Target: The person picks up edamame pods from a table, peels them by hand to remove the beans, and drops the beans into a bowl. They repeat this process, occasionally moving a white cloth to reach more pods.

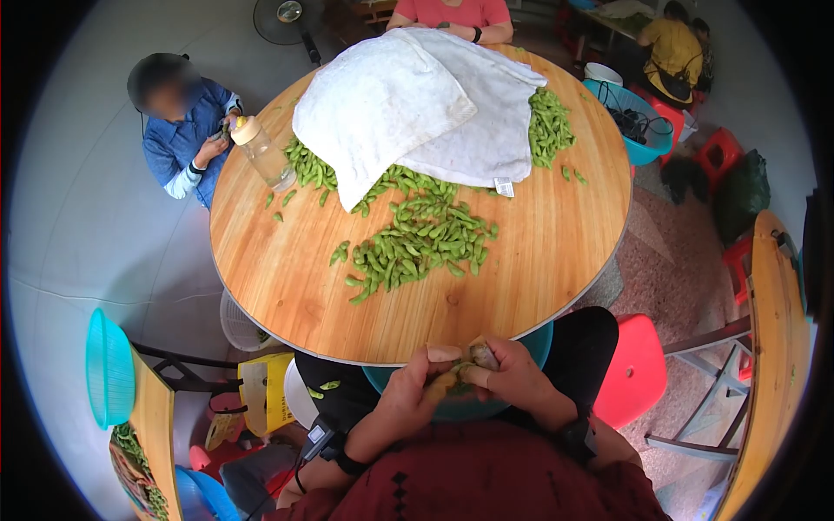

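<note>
While the L hand (pixel 407 392) and R hand (pixel 514 375) meet just off the near edge of the round wooden table (pixel 530 260), their fingers are curled in & pinching a small greenish item (pixel 460 385) btwn them, prob. an edamame pod, tho it's too blurred & covered to be sure. Teal basin (pixel 544 344) sits directly below the fingers, partly hidden by hands & table edge. Loose edamame pods (pixel 421 243) lie in a heap on the tabletop, beyond the fingertips; more spread farther back, partly under white towels (pixel 382 95). Clear bottle w/ beige cap (pixel 265 156) stands far L of the fingers, near the towels. A couple of pods (pixel 330 385) are L of the L hand's fingers, on dark trousers (pixel 582 339). Red stool (pixel 632 373) is R of the R hand, well apart. Person in blue (pixel 182 139) is across to the far L, person in pink (pixel 452 13) straight ahead, past the towels.
</note>
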